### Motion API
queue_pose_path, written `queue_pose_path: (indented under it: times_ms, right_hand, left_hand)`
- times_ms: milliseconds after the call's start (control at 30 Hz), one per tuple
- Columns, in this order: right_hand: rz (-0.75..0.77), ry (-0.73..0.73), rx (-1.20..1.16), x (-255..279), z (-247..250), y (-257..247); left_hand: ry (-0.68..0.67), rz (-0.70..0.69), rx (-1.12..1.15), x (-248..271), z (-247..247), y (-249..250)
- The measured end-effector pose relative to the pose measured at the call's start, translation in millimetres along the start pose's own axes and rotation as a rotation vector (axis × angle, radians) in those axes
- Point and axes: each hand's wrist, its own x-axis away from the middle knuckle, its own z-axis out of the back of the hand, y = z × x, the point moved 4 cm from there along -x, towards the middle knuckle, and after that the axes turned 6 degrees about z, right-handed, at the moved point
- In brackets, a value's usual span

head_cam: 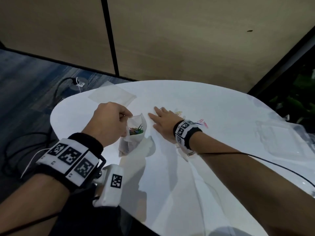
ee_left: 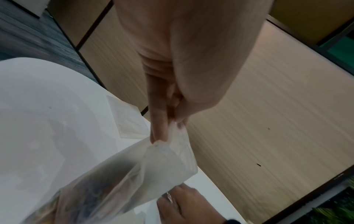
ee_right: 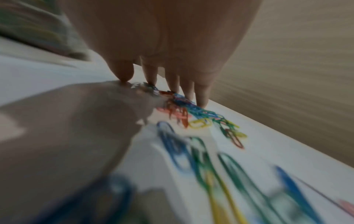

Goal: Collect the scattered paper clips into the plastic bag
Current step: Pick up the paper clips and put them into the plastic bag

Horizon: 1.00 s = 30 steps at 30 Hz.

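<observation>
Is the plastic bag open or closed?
Open: the left hand pinches the plastic bag by its rim, and paper clips show through its mouth.

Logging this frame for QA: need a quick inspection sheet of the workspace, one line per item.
Surface: white rounded table, glossy.
Job's things: plastic bag held open, coloured clips inside; loose paper clips on the table under and beside the right hand.
Clutter: flat clear bag at the far edge; clear plastic packaging at the right.
Grippers: left hand pinches the bag's rim; right hand flat, fingers spread, tips on the clips.
Cables: black cable from the right wrist; dark cables on the floor.
Surroundings: beige partition panels, blue carpet, plant at the right.
</observation>
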Motion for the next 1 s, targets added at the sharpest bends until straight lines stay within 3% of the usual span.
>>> queue_pose_path:
  times_ms: [100,233,333,400,500,600,667,767,900,1000]
  right_hand:
    - [0.043,0.023,0.119,31,-6,1]
    - [-0.036,0.002,0.137,47,-24,16]
    - [-0.101,-0.021,0.121,51,-10,19]
    - [-0.171,0.049,0.055,57,7,24]
    - [-0.430,0.191,-0.319,80,24,43]
    - [-0.668,0.464,-0.935,112,33,50]
    - [-0.686,0.558,-1.396,126,37,37]
    - [-0.541,0.606,-1.798,131,53,6]
    - [-0.456,0.526,-1.853,126,67,-33]
    - [-0.485,0.496,-1.550,116,66,-42]
  left_hand:
    - [-0.020,0.027,-0.012,2,-2,3]
    - [-0.052,0.036,-0.036,1,-5,8]
    - [-0.074,0.040,-0.047,0,-12,16]
    - [-0.096,0.045,-0.037,-1,-19,21]
    - [-0.112,0.031,-0.041,-2,-29,29]
    - [-0.119,0.044,-0.061,-2,-39,40]
    - [-0.108,0.038,-0.085,-2,-46,48]
    - [-0.141,0.039,-0.077,1,-59,60]
    - [-0.143,0.045,-0.074,3,-69,66]
    - [-0.124,0.048,-0.029,0,-69,60]
